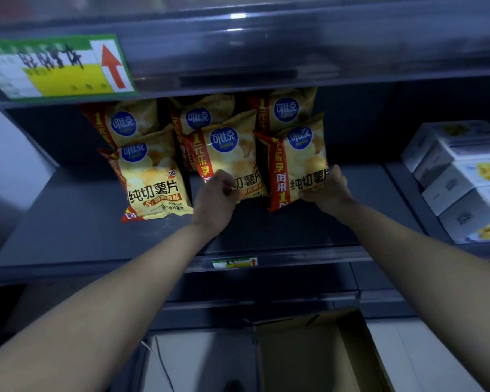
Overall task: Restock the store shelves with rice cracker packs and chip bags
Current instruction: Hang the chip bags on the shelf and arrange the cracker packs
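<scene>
2 bags held on the shelf (68, 222)
Left grip (215, 193) pinches the middle bag (227, 154) low down; right grip (327, 188) holds the right bag (297, 162). Both stand tall, tops up, faces out. Bare shelf lies left, right and up to the front edge.

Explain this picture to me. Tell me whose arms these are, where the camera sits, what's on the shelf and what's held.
No machine: these are a person's bare arms, filmed by a head-worn camera looking forward and down. The dark shelf holds six yellow chip bags, three behind three. The left hand grips the middle front bag at its lower edge; the right hand grips the right front bag. White boxes stand at right; a cardboard box sits below.
</scene>
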